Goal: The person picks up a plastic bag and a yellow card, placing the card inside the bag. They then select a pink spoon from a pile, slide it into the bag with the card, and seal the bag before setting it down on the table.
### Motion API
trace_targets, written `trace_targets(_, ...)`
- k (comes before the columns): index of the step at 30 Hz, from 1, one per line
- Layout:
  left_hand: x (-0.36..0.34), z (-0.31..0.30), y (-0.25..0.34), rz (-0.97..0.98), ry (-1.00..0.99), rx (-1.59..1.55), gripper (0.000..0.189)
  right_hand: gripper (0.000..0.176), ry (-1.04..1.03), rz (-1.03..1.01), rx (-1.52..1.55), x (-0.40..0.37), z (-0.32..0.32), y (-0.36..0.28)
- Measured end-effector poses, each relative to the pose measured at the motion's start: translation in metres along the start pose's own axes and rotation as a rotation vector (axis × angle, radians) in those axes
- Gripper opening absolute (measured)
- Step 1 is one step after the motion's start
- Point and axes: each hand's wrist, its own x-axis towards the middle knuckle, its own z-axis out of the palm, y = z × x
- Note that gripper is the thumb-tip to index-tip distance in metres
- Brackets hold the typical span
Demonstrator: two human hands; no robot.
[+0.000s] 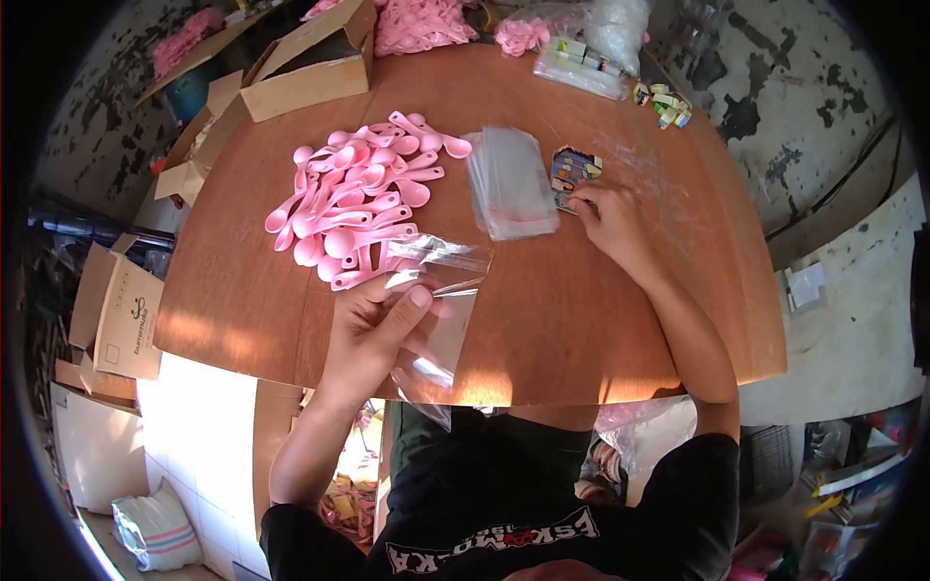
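Observation:
A clear plastic bag (441,334) hangs from my left hand (373,324), pinched between thumb and fingers above the table's front edge. Just beyond that hand lies a heap of pink plastic spoons (358,194). My right hand (608,215) rests farther out, its fingers closed at the edge of a small stack of colourful printed cards (573,174). Whether a card is lifted between those fingertips cannot be made out. Between the spoons and the cards sits a stack of flat clear bags (511,184).
An open cardboard box (310,68) stands at the table's back left, near bagged pink items (421,24). Packs of small printed cards (581,63) lie at the back, with loose bundles (666,105) at the right edge. Another carton (126,315) is left of the wooden table (620,329).

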Motion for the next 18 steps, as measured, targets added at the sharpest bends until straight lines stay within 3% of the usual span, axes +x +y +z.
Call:
trace_targets(3,0.001,0.013,-0.005,0.164,0.005,-0.055,0.018,0.013,-0.010,0.154,-0.015,0.005,-0.012,-0.009)
trace_targets(5,0.001,0.018,-0.007,0.165,0.101,-0.040,0.018,0.012,0.288,0.024,-0.046,0.010,-0.017,-0.014)
trace_targets(7,0.004,0.017,-0.007,0.345,0.102,0.107,0.018,0.011,0.344,0.084,-0.009,0.011,-0.023,-0.018)
trace_targets(9,0.007,0.019,-0.007,0.316,0.145,0.100,0.018,0.011,0.402,0.139,0.030,0.012,-0.025,-0.023)
trace_targets(11,0.007,0.019,-0.005,0.192,0.094,0.008,0.019,0.015,0.564,0.212,0.509,0.013,-0.025,-0.032)
trace_targets(13,0.007,0.017,-0.004,0.127,0.082,0.038,0.019,0.019,0.533,0.272,0.608,0.010,-0.043,-0.064)
trace_targets(15,0.008,0.018,-0.006,0.061,0.041,0.053,0.019,0.020,0.438,0.187,0.706,0.005,-0.056,-0.090)
trace_targets(18,0.011,0.020,-0.014,0.113,-0.007,-0.012,0.019,0.020,0.351,0.142,0.818,-0.006,-0.063,-0.117)
